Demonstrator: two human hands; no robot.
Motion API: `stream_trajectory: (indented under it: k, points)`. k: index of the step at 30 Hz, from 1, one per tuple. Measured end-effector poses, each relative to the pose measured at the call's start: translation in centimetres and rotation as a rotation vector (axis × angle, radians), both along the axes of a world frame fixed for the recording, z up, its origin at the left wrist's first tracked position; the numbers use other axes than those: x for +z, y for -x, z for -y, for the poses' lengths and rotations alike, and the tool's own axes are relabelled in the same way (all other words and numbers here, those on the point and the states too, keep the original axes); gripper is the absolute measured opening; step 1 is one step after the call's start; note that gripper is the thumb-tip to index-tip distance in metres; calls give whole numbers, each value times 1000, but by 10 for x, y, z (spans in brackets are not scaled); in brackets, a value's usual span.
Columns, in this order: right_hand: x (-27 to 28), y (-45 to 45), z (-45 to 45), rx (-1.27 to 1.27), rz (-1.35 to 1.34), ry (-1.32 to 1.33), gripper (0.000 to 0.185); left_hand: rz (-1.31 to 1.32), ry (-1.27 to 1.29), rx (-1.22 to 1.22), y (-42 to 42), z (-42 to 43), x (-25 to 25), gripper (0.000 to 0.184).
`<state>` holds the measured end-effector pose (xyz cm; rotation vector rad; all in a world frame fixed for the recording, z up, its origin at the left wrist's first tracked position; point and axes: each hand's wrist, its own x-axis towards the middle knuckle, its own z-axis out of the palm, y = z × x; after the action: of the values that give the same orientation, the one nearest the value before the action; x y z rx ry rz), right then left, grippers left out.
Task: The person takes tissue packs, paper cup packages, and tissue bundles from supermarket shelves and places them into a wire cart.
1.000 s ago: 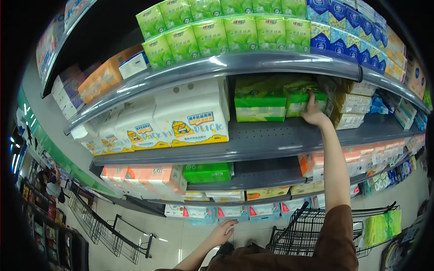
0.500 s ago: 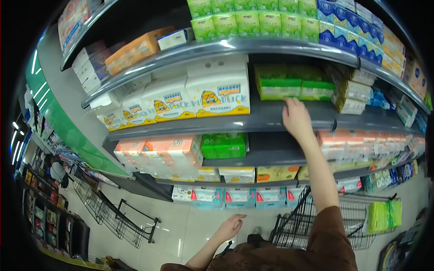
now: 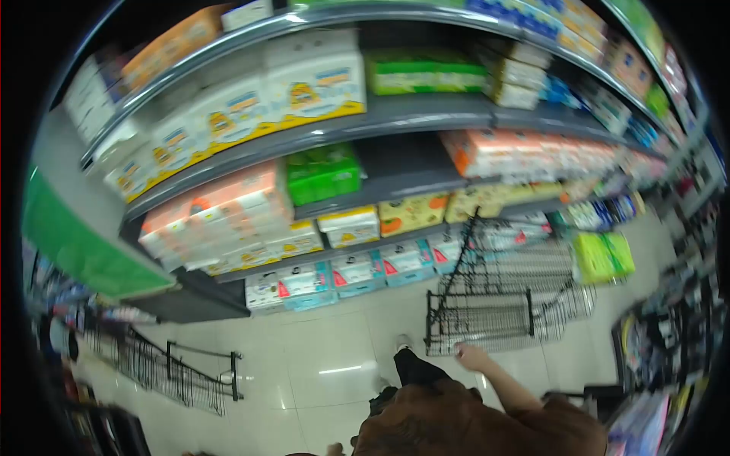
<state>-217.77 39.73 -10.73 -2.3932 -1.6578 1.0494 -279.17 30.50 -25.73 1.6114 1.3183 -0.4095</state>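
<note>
My right hand is low in front of my body, beside the near edge of a black wire shopping cart. Its fingers are blurred, and I cannot tell whether they touch the cart. Only a sliver of my left hand shows at the bottom edge. A bright green pack is at the right end of the cart. On the shelf ahead, well beyond both hands, is a row of green packs.
White and yellow tissue packs fill the shelf's left part. Below are pink and white packs and a green pack. White and blue packs line the bottom. Another wire cart stands at left on the tiled floor.
My right hand has left the green packs on the shelf and dropped toward the cart. My left hand has moved almost out of view. The view has tilted down and turned right.
</note>
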Motion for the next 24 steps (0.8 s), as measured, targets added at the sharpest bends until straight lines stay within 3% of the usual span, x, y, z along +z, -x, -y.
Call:
stream_trajectory:
  k: [2, 3, 5, 7, 9, 11, 13, 17, 20, 23, 24]
  points:
    - [-28, -38, 47, -218, 27, -101, 44, -71, 142, 107, -3, 18, 3, 39]
    - [-53, -51, 78, -552, -134, -160, 38, -88, 196, 129, -7, 24, 2, 38]
    - [-51, -43, 134, -1241, -462, 16, 31, -106, 293, 174, -25, 28, -6, 35]
    - [-100, -49, 217, -1227, -444, 329, 23, -111, 374, 293, -56, 10, -17, 32]
    - [-109, -49, 270, -810, -255, 617, 20, -97, 439, 517, -95, -20, -28, 30]
    - [-73, -33, 285, -683, -105, 562, 24, 17, 405, 721, -141, -58, -33, 28]
    - [-72, -37, 292, -852, -163, 329, 25, 233, 277, 811, -187, -99, -27, 32]
    - [-95, -58, 296, -1152, -317, -53, 32, 198, 131, 493, -266, -193, 2, 42]
    - [-89, -83, 300, -1093, -376, -151, 36, 169, 11, 421, -321, -230, 12, 39]
    - [-125, -121, 345, -920, -228, -182, 33, 137, -18, 460, -387, -218, 28, 36]
    - [-119, -135, 357, -1006, -326, -103, 34, 199, 22, 495, -406, -200, 31, 35]
